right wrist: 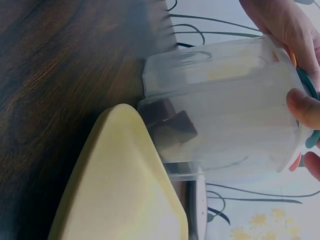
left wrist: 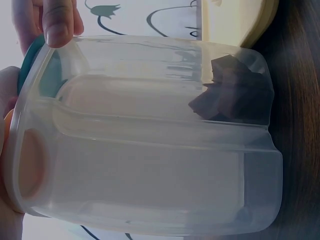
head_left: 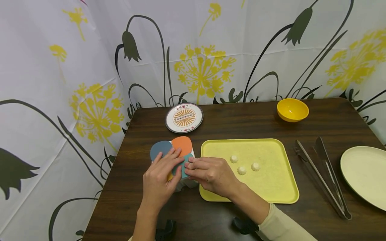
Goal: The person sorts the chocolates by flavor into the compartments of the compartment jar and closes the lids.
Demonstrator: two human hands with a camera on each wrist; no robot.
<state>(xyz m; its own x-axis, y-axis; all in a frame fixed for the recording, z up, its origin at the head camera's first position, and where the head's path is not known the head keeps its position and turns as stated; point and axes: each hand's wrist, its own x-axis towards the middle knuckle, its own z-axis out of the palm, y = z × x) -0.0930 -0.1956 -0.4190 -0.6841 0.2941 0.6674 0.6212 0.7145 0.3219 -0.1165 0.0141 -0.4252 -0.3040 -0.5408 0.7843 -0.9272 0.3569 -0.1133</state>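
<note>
A translucent storage container [left wrist: 150, 175] with several compartments stands at the left of the tray. Its top carries a blue lid [head_left: 159, 148], an orange lid [head_left: 182, 144], a teal lid [head_left: 178, 171] and a yellow lid, mostly covered by a hand. Dark brown chunks [left wrist: 235, 92] lie at the bottom of one compartment, under the teal lid. My left hand [head_left: 161, 177] rests across the lids with fingers extended. From the right, my right hand [head_left: 214, 174] pinches the teal lid at its edge, thumb [right wrist: 302, 106] against the near side.
A yellow tray [head_left: 271, 184] holds three small white pieces [head_left: 242, 170]. Behind are a patterned plate [head_left: 184, 117] and a yellow bowl [head_left: 293, 109]. Metal tongs [head_left: 331, 187] lie right of the tray, beside a cream plate [head_left: 366, 174]. A floral cloth [head_left: 256, 20] hangs behind the table.
</note>
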